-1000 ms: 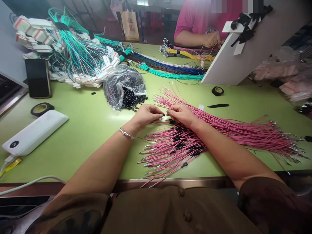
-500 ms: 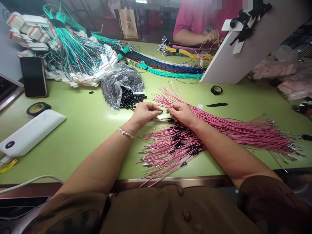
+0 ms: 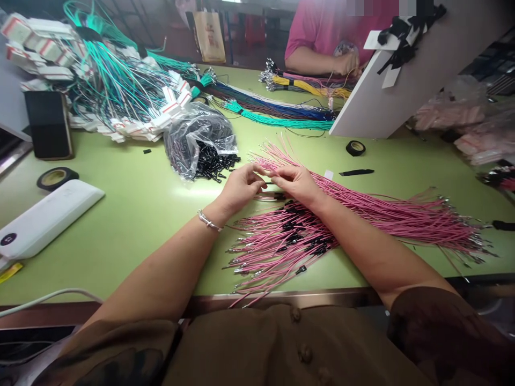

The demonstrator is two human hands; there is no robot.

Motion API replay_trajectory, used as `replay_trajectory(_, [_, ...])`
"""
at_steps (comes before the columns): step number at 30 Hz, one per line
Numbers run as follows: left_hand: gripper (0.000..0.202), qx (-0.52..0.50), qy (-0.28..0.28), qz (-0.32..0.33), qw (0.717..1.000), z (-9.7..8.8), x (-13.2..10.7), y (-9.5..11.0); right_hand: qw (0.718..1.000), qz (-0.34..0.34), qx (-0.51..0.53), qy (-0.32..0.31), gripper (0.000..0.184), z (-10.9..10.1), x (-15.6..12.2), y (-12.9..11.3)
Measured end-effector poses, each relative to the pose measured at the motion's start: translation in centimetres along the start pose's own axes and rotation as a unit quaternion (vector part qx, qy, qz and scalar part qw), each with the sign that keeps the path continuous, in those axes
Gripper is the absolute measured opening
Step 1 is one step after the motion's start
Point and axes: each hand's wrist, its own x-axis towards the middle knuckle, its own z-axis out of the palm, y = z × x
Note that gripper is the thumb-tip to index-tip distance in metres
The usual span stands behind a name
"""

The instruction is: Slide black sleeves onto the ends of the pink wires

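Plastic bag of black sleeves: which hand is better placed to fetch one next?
Probably the left hand: it's nearer the plastic bag; the right hand is farther, by the pink wires.

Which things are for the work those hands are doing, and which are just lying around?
Probably for the job:
pink wires, by the right hand
small black pieces, spilling from the clear bag

Probably just lying about:
phone
white power bank
paper bag, at the back

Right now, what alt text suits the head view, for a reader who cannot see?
Left hand and right hand nearly meet at pink wires on a green table. Beyond lies a bag of black parts.
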Motion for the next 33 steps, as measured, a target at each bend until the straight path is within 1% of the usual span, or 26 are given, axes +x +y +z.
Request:
replay_trajectory(1, [0.028,-0.018,0.003,-0.007,1.0,0.0,0.1,-0.2,0.998,-0.032,-0.045,-0.014,0.023,0.2,-0.1,-0.1])
replay_trajectory(3, [0.031,-0.024,0.008,-0.012,1.0,-0.1,0.2,-0.2,0.987,-0.087,-0.131,-0.021,0.021,0.4,-0.2,-0.2])
replay_trajectory(5, [0.027,0.015,0.016,-0.006,1.0,-0.3,0.1,0.1,0.974,-0.113,-0.194,-0.02,0.019,0.1,-0.2,-0.1])
replay_trajectory(7, [0.024,0.074,0.015,-0.013,0.997,-0.6,0.0,0.5,0.97,-0.098,-0.222,-0.029,0.015,-0.8,-0.1,0.2])
replay_trajectory(9, [0.023,0.131,-0.002,-0.024,0.991,-0.8,-0.2,0.9,0.97,-0.065,-0.226,-0.061,0.013,-1.9,0.0,0.3])
replay_trajectory(10, [0.021,0.155,-0.019,-0.026,0.987,-0.9,-0.3,1.1,0.97,-0.052,-0.221,-0.083,0.013,-2.4,0.1,0.3])
replay_trajectory(12, [0.016,0.195,-0.061,-0.02,0.979,-1.0,-0.4,1.5,0.974,-0.042,-0.197,-0.101,0.014,-3.0,0.3,0.0])
replay_trajectory(15, [0.01,0.243,-0.117,0.004,0.963,-0.9,-0.9,2.3,0.991,-0.022,-0.123,-0.049,0.013,-2.4,0.3,-0.8])
replay_trajectory(17, [0.007,0.253,-0.156,0.024,0.955,-0.8,-1.4,3.1,0.999,0.027,-0.03,-0.03,0.014,-1.5,0.1,-1.2])
replay_trajectory(18, [0.007,0.25,-0.187,0.03,0.95,-0.8,-1.7,3.5,0.997,0.059,0.023,-0.035,0.017,-1.1,0.0,-1.3])
replay_trajectory(20, [0.009,0.245,-0.254,0.029,0.935,-1.0,-2.1,4.2,0.985,0.113,0.119,-0.053,0.027,-0.5,-0.2,-1.1])
replay_trajectory(21, [0.011,0.252,-0.275,0.027,0.927,-1.3,-2.1,4.4,0.978,0.13,0.154,-0.056,0.031,-0.3,-0.2,-0.9])
replay_trajectory(22, [0.013,0.27,-0.279,0.028,0.921,-1.7,-2.1,4.5,0.972,0.141,0.18,-0.054,0.035,-0.1,-0.2,-0.7])
replay_trajectory(23, [0.015,0.297,-0.259,0.031,0.918,-2.2,-1.9,4.4,0.967,0.148,0.199,-0.049,0.038,0.0,-0.2,-0.4])
replay_trajectory(24, [0.017,0.33,-0.211,0.035,0.92,-2.9,-1.5,4.1,0.964,0.154,0.214,-0.044,0.04,0.0,-0.2,-0.3])
replay_trajectory(25, [0.019,0.364,-0.143,0.04,0.919,-3.6,-1.1,3.7,0.961,0.159,0.225,-0.039,0.039,0.1,-0.1,-0.2])
replay_trajectory(26, [0.022,0.396,-0.059,0.044,0.915,-4.3,-0.5,3.2,0.958,0.164,0.232,-0.036,0.038,0.1,-0.1,-0.1])
replay_trajectory(27, [0.023,0.422,0.027,0.053,0.905,-4.9,0.0,2.5,0.957,0.168,0.234,-0.034,0.035,0.1,0.0,-0.2])
replay_trajectory(28, [0.024,0.444,0.077,0.066,0.89,-5.5,0.6,1.8,0.957,0.172,0.231,-0.032,0.033,0.2,0.0,-0.2])
replay_trajectory(29, [0.025,0.462,0.097,0.075,0.878,-5.9,1.0,1.1,0.957,0.176,0.227,-0.029,0.03,0.2,0.0,-0.4])
replay_trajectory(30, [0.025,0.478,0.102,0.083,0.869,-6.2,1.5,0.4,0.958,0.181,0.222,-0.025,0.028,0.3,0.1,-0.5])
replay_trajectory(33, [0.023,0.513,0.084,0.089,0.85,-6.1,2.1,-1.2,0.959,0.194,0.208,-0.014,0.026,0.5,0.1,-0.7])
